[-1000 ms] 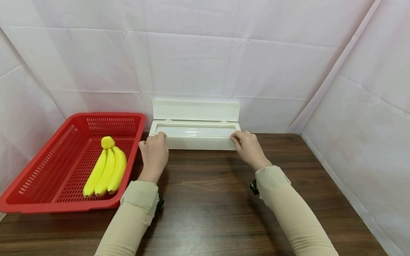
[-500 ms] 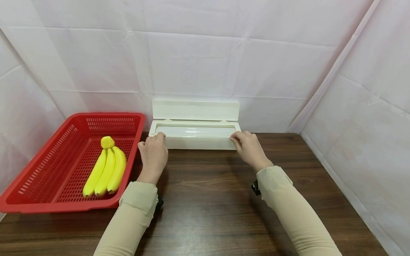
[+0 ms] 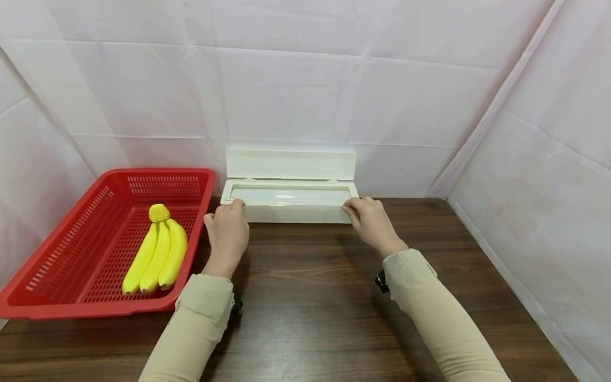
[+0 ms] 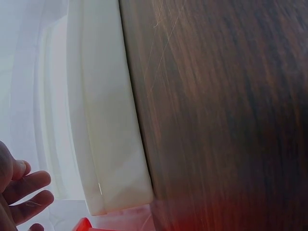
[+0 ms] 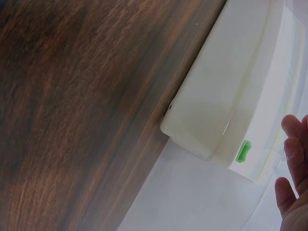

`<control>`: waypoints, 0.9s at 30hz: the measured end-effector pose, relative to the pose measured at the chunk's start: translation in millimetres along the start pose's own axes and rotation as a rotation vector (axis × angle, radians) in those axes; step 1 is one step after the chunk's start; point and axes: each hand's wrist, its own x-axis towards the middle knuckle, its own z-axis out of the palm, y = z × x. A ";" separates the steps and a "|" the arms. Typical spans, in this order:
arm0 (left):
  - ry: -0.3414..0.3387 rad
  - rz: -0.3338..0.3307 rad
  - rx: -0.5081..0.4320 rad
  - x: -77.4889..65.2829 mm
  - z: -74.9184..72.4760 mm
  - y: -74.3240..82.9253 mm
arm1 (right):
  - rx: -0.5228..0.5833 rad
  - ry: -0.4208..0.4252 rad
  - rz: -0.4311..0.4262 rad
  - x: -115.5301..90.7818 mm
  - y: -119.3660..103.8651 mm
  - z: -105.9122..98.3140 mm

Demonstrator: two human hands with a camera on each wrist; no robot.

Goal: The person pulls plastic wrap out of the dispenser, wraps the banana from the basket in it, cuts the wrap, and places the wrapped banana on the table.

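Note:
A long white cling film dispenser [image 3: 292, 213] stands at the back of the table, its lid [image 3: 291, 164] tipped up against the white sheet. Inside lies a pale roll [image 3: 288, 194]. My left hand [image 3: 228, 231] is at the dispenser's front left corner, thumb and fingertips pinching the edge of the clear cling film. At the front right corner my right hand [image 3: 371, 220] pinches the film's other side. The left wrist view shows the curled fingers [image 4: 29, 185] over the box. A green slider [image 5: 244, 151] shows on the dispenser's end in the right wrist view.
To the left, a red plastic basket [image 3: 67, 310] holds a bunch of yellow bananas [image 3: 164, 254]. Its right rim is close beside my left hand and forearm. White sheets [image 3: 286, 90] enclose the brown wooden table [image 3: 305, 318] at the back and sides.
Both hands keep nearly the same hold at the dispenser's front corners. The head view has shifted very slightly; the basket and bananas stay put.

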 end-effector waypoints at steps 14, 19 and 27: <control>0.007 0.008 0.010 -3.3 -0.7 -0.4 | -0.012 0.009 -0.011 -1.6 1.0 -0.5; 0.013 0.013 0.002 -3.9 -1.1 -0.3 | -0.016 0.016 -0.019 -2.2 1.5 -0.3; 0.032 0.040 0.000 -3.9 -2.0 -0.8 | -0.014 0.016 -0.018 -3.9 0.8 -0.7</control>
